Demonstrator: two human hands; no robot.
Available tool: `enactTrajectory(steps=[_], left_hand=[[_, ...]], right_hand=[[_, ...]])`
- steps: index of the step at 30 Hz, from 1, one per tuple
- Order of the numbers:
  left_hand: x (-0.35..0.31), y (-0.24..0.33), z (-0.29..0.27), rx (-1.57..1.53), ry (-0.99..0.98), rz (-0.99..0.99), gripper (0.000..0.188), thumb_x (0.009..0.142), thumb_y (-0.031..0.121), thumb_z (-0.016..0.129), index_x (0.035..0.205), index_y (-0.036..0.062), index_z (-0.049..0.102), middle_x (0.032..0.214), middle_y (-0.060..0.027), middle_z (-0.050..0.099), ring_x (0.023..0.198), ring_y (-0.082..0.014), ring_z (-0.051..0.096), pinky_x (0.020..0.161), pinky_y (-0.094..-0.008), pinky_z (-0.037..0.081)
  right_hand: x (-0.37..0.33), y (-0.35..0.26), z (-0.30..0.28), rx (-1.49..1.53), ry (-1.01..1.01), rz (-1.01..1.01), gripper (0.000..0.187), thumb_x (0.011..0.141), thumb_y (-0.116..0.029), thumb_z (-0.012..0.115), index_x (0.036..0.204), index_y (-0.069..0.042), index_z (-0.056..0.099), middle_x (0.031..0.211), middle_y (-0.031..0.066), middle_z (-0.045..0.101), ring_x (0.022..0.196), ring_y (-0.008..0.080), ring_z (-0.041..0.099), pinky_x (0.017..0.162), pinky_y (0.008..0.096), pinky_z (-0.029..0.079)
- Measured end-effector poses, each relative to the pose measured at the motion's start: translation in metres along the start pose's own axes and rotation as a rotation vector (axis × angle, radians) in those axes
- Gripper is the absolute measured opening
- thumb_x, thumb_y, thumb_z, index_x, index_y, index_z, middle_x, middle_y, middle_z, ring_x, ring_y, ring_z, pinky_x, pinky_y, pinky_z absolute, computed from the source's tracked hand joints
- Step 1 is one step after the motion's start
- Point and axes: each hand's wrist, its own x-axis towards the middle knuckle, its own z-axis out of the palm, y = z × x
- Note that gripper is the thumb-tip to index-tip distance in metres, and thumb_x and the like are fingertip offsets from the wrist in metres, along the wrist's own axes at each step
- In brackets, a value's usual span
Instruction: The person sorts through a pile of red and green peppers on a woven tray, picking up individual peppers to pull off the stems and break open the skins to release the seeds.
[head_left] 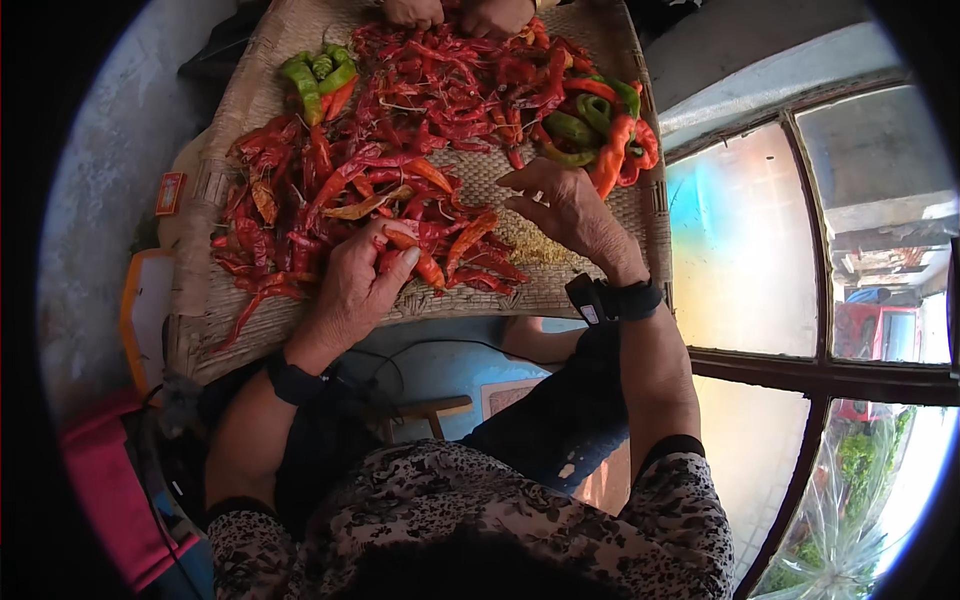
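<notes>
My left hand (352,285) is closed on an orange-red chili pepper (428,268), held between thumb and fingers at the near edge of a pile of dried red chilies (440,95). To its right my right hand (568,212) hovers over the woven tray (478,178), thumb and forefinger apart, with nothing visible between them. Pale yellow seeds (540,246) lie scattered below that hand. Just beyond it is a cluster of fresh green peppers (575,130) and glossy red-orange peppers (613,155).
Another person's hands (413,12) work among the chilies at the far edge. Green peppers (318,75) sit at the tray's far left. A paned window (745,240) runs along the right. Down left stands a pink container (115,490); a wooden stool (430,410) shows below the tray.
</notes>
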Motion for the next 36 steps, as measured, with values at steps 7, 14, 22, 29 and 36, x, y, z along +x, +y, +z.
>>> enactTrajectory(steps=[7,14,22,29,36], left_hand=[[0.003,0.005,-0.001,-0.007,0.042,0.036,0.017,0.092,0.013,0.057,0.103,0.001,0.053,0.077,-0.0092,0.057,0.068,-0.0143,0.056,0.063,-0.0285,0.046],[0.003,0.008,-0.002,-0.046,0.043,0.02,0.014,0.092,0.01,0.056,0.101,0.0011,0.052,0.078,-0.0091,0.058,0.07,-0.0152,0.057,0.065,-0.029,0.047],[0.004,-0.004,0.007,-0.005,0.168,0.14,0.012,0.092,0.013,0.057,0.098,0.003,0.055,0.072,-0.0039,0.054,0.063,-0.0091,0.05,0.06,-0.0257,0.043],[0.004,0.004,0.001,-0.027,0.065,-0.017,0.014,0.09,0.011,0.058,0.099,0.0013,0.053,0.079,-0.0109,0.059,0.073,-0.0199,0.06,0.068,-0.0314,0.048],[0.005,0.002,0.002,-0.011,0.078,0.064,0.012,0.09,0.009,0.057,0.098,0.0017,0.053,0.077,-0.0107,0.058,0.071,-0.0188,0.059,0.065,-0.0315,0.048]], right_hand=[[0.004,-0.017,0.029,-0.272,-0.127,-0.114,0.014,0.082,-0.01,0.067,0.092,-0.002,0.063,0.09,0.0127,0.061,0.085,0.03,0.06,0.073,0.0375,0.05],[0.0,-0.001,-0.007,0.04,-0.202,0.219,0.011,0.083,-0.006,0.067,0.089,0.0,0.06,0.077,0.0054,0.064,0.072,0.0121,0.061,0.062,0.0286,0.049],[-0.005,-0.011,-0.012,-0.178,0.171,0.177,0.031,0.084,-0.022,0.067,0.106,-0.001,0.063,0.079,0.0147,0.068,0.073,0.0247,0.067,0.064,0.0348,0.052],[0.0,-0.007,0.032,-0.026,-0.127,-0.025,0.016,0.083,-0.014,0.064,0.094,-0.002,0.065,0.084,0.0135,0.067,0.072,0.0256,0.066,0.063,0.0347,0.051],[-0.002,-0.002,0.013,-0.142,-0.06,0.049,0.01,0.08,-0.009,0.065,0.084,-0.001,0.06,0.072,0.009,0.064,0.065,0.0222,0.062,0.059,0.033,0.049]])
